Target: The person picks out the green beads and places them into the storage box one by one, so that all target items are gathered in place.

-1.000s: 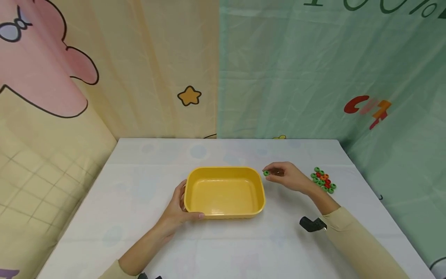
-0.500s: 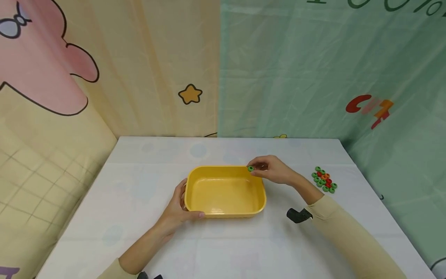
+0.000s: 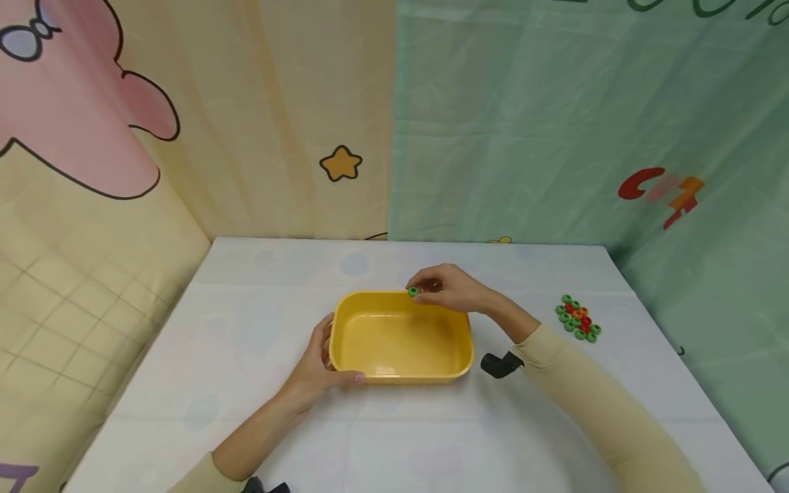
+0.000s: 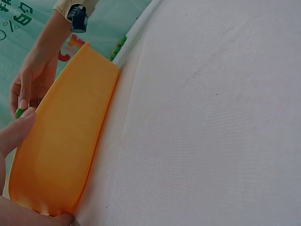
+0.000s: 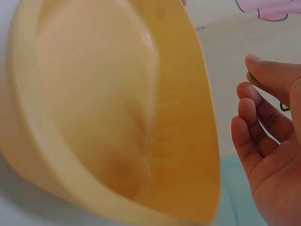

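Observation:
A yellow rectangular tray point(image 3: 401, 378) with raised walls stands on the table, and no beads show inside it. My left hand point(image 3: 317, 370) grips its left end, thumb on the near wall and fingers around the side. Over the tray's far rim, my right hand point(image 3: 453, 289) pinches a green bead point(image 3: 413, 292) between thumb and index finger. The right wrist view shows a sliver of that green bead point(image 5: 253, 76) at the fingertips, the other fingers loosely bent. In the left wrist view the tray point(image 4: 66, 132) is seen from its outer side.
Several green, red and orange beads point(image 3: 578, 320) lie in a cluster at the right of the white-covered table point(image 3: 259, 301). Printed curtains point(image 3: 524, 137) hang behind the table's far edge. A black wrist camera point(image 3: 501, 365) sits on the right sleeve.
My right hand has carried the green bead leftward, from right of the tray to over its far rim. The left hand keeps its hold on the tray.

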`<state>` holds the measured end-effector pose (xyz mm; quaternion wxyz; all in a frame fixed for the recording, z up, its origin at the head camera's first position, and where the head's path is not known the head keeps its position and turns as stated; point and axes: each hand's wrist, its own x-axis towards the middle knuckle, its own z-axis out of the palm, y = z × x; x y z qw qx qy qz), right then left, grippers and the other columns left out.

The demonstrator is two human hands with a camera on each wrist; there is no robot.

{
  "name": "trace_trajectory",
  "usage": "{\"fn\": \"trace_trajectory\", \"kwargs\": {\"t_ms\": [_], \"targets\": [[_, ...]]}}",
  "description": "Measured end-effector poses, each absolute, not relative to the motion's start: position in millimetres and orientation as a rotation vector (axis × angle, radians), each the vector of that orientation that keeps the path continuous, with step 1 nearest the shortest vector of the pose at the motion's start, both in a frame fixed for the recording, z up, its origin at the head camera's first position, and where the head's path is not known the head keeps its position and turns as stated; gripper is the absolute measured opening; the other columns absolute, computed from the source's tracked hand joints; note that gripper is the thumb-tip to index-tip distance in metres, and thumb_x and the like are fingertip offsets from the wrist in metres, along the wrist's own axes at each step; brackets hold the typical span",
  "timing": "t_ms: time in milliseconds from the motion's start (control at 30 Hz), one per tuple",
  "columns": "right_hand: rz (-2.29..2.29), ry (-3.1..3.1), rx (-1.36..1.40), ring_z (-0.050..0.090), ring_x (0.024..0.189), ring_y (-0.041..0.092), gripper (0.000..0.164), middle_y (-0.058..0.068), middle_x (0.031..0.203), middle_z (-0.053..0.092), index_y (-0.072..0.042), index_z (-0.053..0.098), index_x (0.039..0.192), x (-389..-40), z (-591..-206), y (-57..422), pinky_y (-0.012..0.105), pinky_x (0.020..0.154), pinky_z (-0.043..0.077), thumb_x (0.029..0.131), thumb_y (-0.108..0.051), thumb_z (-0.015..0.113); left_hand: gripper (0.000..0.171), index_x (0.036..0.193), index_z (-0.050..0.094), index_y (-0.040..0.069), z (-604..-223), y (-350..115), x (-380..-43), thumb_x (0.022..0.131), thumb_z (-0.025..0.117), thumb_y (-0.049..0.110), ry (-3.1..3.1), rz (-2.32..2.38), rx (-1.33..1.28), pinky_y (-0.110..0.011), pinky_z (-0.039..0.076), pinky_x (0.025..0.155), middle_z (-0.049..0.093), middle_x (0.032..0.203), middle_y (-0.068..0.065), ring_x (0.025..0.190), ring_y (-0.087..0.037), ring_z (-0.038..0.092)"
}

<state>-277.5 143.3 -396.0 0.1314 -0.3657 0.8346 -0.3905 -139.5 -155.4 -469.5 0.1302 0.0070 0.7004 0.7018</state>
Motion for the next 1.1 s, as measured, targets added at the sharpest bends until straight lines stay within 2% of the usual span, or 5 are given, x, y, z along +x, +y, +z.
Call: {"fn": "trace_trajectory", "kwargs": {"t_ms": [200,533,733,933,1100], "targets": [[-1.116,2.374,-1.118,0.061,0.089,0.02,0.024,0.001,0.103,0.07,0.002,0.073,0.119,-282.2,-395.5,122.3,0.03,0.087,0.059,0.099,-0.01,0.072,0.119,0.164,0.014,0.023,-467.6,-154.9,-139.5,0.076,0.091,0.0,2.032,2.036,0.019,-0.04,0.029,0.122,0.019,0.168,-0.004,0.151,-0.027,0.027],[-1.048,2.339,-1.203,0.06,0.085,0.017,0.022,-0.002,0.097,0.069,-0.002,0.074,0.119,-289.0,-393.1,89.2,0.027,0.079,0.057,0.099,-0.012,0.072,0.119,0.164,0.012,0.024,-469.1,-155.7,-140.6,0.078,0.091,0.002,2.024,2.031,0.022,-0.04,0.027,0.123,0.016,0.169,-0.004,0.153,-0.025,0.023],[-1.017,2.324,-1.26,0.061,0.086,0.014,0.022,-0.003,0.097,0.07,-0.002,0.074,0.118,-290.0,-396.0,74.8,0.026,0.083,0.057,0.099,-0.012,0.073,0.118,0.164,0.012,0.024,-469.5,-156.5,-140.7,0.079,0.09,0.002,2.023,2.029,0.024,-0.041,0.026,0.123,0.014,0.17,-0.004,0.154,-0.026,0.02],[-0.993,2.333,-1.291,0.063,0.089,0.012,0.023,-0.002,0.102,0.071,-0.003,0.074,0.118,-290.4,-397.1,68.7,0.032,0.087,0.059,0.098,-0.014,0.074,0.117,0.164,0.012,0.024,-469.4,-156.0,-140.3,0.079,0.09,0.002,2.014,2.04,0.027,-0.041,0.025,0.123,0.014,0.17,-0.004,0.154,-0.026,0.02],[-0.988,2.334,-1.302,0.063,0.09,0.013,0.023,0.005,0.108,0.073,-0.002,0.074,0.118,-292.0,-395.4,68.3,0.037,0.089,0.059,0.098,-0.014,0.074,0.118,0.164,0.012,0.024,-467.8,-155.5,-139.7,0.078,0.09,0.001,2.011,2.039,0.019,-0.042,0.024,0.124,0.014,0.17,-0.005,0.154,-0.026,0.02]]}}
